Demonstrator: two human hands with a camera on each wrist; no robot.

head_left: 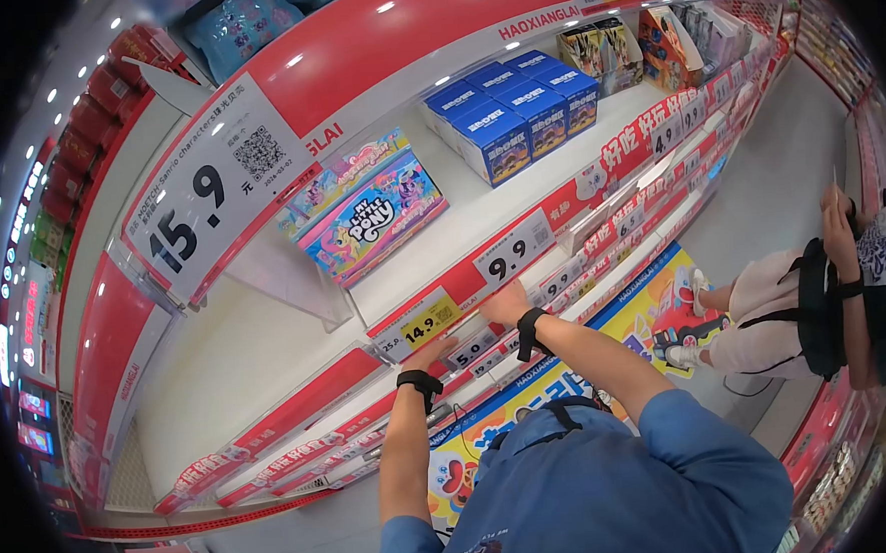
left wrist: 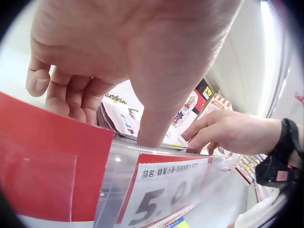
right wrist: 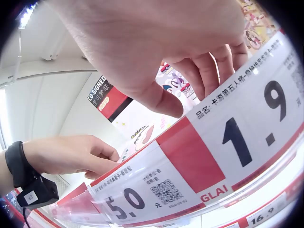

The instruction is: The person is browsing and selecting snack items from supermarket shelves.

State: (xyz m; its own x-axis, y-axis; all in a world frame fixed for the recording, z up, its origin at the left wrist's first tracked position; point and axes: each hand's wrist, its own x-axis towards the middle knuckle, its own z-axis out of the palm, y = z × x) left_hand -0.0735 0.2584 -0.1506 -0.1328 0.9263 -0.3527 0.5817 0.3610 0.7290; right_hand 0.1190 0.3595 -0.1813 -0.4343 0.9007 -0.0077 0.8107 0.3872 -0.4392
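Note:
In the head view both hands reach into a lower shelf tier beneath a white display shelf. My left hand point(left wrist: 128, 52) grips flat printed packets point(left wrist: 124, 118), its thumb down along their front and the other fingers curled at their left side. My right hand point(right wrist: 161, 52) hangs over the same tier, thumb and fingers pointing down behind the price strip point(right wrist: 190, 147), which hides the fingertips. The left wrist view shows the right fingers point(left wrist: 209, 130) right at the packets' right end. Behind stands a printed card panel point(right wrist: 111, 99) with cartoon figures.
Blue boxes point(head_left: 495, 124) and a My Little Pony box point(head_left: 380, 215) stand on the shelf above. A large price sign point(head_left: 213, 188) hangs at the left. Red shelf edges point(head_left: 299, 399) run below. Another person point(head_left: 814, 287) stands in the aisle at the right.

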